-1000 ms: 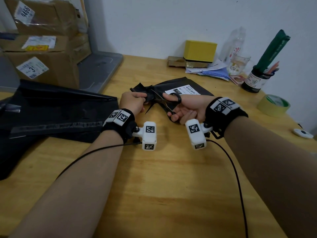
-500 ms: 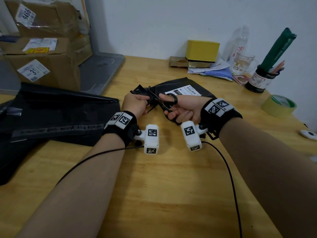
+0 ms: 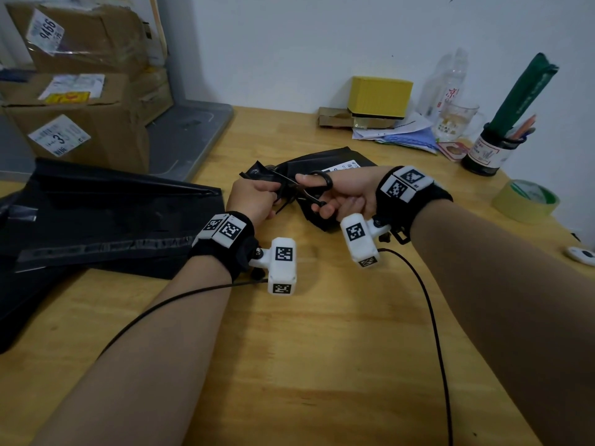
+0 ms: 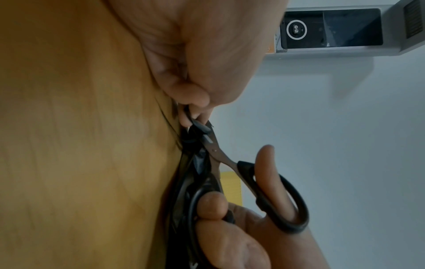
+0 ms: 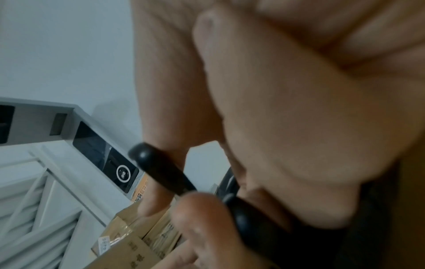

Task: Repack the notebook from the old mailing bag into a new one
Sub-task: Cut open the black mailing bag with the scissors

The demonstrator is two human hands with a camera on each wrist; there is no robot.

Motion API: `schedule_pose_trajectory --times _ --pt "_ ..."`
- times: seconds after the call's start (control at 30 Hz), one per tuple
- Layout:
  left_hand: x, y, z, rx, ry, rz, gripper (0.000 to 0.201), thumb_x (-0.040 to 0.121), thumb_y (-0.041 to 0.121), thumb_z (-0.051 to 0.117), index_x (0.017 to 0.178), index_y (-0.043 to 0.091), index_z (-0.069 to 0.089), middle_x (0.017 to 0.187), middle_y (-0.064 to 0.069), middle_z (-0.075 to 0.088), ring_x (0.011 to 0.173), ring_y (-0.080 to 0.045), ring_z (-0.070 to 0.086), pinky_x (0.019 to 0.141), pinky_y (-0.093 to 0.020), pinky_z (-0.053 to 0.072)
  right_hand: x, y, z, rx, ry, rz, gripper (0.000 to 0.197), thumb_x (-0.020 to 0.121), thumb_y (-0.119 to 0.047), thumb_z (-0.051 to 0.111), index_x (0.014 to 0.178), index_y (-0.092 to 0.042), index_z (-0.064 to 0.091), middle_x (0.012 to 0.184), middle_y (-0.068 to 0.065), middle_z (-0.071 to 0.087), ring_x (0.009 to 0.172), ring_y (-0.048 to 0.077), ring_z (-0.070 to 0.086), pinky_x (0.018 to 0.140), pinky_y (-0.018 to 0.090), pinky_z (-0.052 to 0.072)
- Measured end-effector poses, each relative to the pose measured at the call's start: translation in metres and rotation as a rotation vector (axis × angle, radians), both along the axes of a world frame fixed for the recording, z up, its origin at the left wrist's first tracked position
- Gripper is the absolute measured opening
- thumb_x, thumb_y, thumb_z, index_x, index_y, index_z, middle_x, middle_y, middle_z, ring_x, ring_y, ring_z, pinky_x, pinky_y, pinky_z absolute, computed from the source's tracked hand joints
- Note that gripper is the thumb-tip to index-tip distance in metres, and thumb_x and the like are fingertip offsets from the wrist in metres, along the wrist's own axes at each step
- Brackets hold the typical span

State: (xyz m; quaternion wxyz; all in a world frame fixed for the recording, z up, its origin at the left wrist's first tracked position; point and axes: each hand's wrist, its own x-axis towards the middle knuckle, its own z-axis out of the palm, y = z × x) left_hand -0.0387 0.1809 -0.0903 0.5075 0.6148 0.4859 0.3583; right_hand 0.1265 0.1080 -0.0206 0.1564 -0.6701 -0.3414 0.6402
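The scissors' point(image 3: 302, 189) blade tips vanish behind the left hand point(image 3: 254, 197). The old mailing bag's point(image 3: 325, 162) label is mostly covered, its print unreadable. The notebook stays unseen.

Plain white wall point(image 3: 289, 43) behind a light wooden table point(image 3: 322, 365), with taped-up cardboard boxes point(image 3: 80, 123) stacked off to the left beside a grey metal surface point(image 3: 193, 130). Lighting's pretty dim and flat.
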Motion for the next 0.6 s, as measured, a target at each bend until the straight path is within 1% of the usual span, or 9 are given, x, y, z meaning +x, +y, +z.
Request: schedule_pose_trajectory --times 0.13,0.27,0.37,0.43,0.53,0.6 --pt "-0.0004 0.001 -0.0002 -0.005 0.009 -0.006 0.032 0.095 0.003 0.056 0.119 0.018 0.071 0.09 0.001 0.072 0.046 0.0 0.05 0.046 -0.012 0.043 0.0049 0.0005 -0.004 0.004 0.045 -0.008 0.059 0.091 -0.068 0.049 0.077 -0.011 0.053 0.052 -0.003 0.05 0.026 0.002 0.028 0.027 0.012 0.019" --pt "-0.0015 0.0015 0.0013 -0.005 0.022 -0.016 0.033 0.094 0.003 0.056 0.118 0.019 0.072 0.083 0.004 0.072 0.045 -0.004 0.048 0.05 -0.015 0.044 0.0017 0.0038 -0.0038 0.003 0.03 0.017 0.062 0.089 -0.07 0.049 0.077 -0.01 0.055 0.054 -0.001 0.05 0.026 0.002 0.028 0.027 0.012 0.019" --pt "-0.002 0.0017 0.0019 -0.015 0.027 -0.022 0.033 0.094 0.003 0.056 0.118 0.02 0.072 0.084 0.002 0.073 0.048 -0.006 0.048 0.055 -0.017 0.045 0.0031 0.0058 -0.0051 0.0 0.033 0.005 0.059 0.087 -0.069 0.054 0.075 -0.011 0.054 0.054 -0.001 0.05 0.027 0.002 0.028 0.028 0.012 0.02" --pt "-0.0018 0.0016 0.0018 -0.021 0.017 -0.022 0.034 0.093 0.002 0.056 0.117 0.019 0.072 0.082 0.001 0.072 0.047 -0.007 0.049 0.057 -0.018 0.045 0.0046 0.006 -0.0067 -0.003 0.043 -0.02 0.055 0.087 -0.067 0.058 0.075 -0.013 0.054 0.053 -0.003 0.048 0.028 0.003 0.028 0.028 0.013 0.02" --pt "-0.0015 0.0007 0.0021 -0.037 -0.009 -0.014 0.034 0.094 -0.001 0.055 0.116 0.016 0.073 0.082 -0.001 0.071 0.044 -0.003 0.051 0.049 -0.013 0.044 0.0038 0.0054 -0.0071 0.007 0.039 -0.029 0.054 0.085 -0.067 0.059 0.075 -0.013 0.053 0.052 -0.003 0.048 0.028 0.003 0.028 0.028 0.013 0.021" --pt "-0.0016 -0.0006 0.0029 -0.045 -0.028 -0.01 0.034 0.094 -0.003 0.054 0.116 0.014 0.072 0.08 -0.002 0.07 0.043 -0.002 0.051 0.046 -0.012 0.044 0.0005 0.006 -0.0041 0.012 0.018 0.002 0.057 0.083 -0.068 0.056 0.075 -0.012 0.053 0.052 -0.002 0.049 0.027 0.002 0.028 0.028 0.012 0.021"
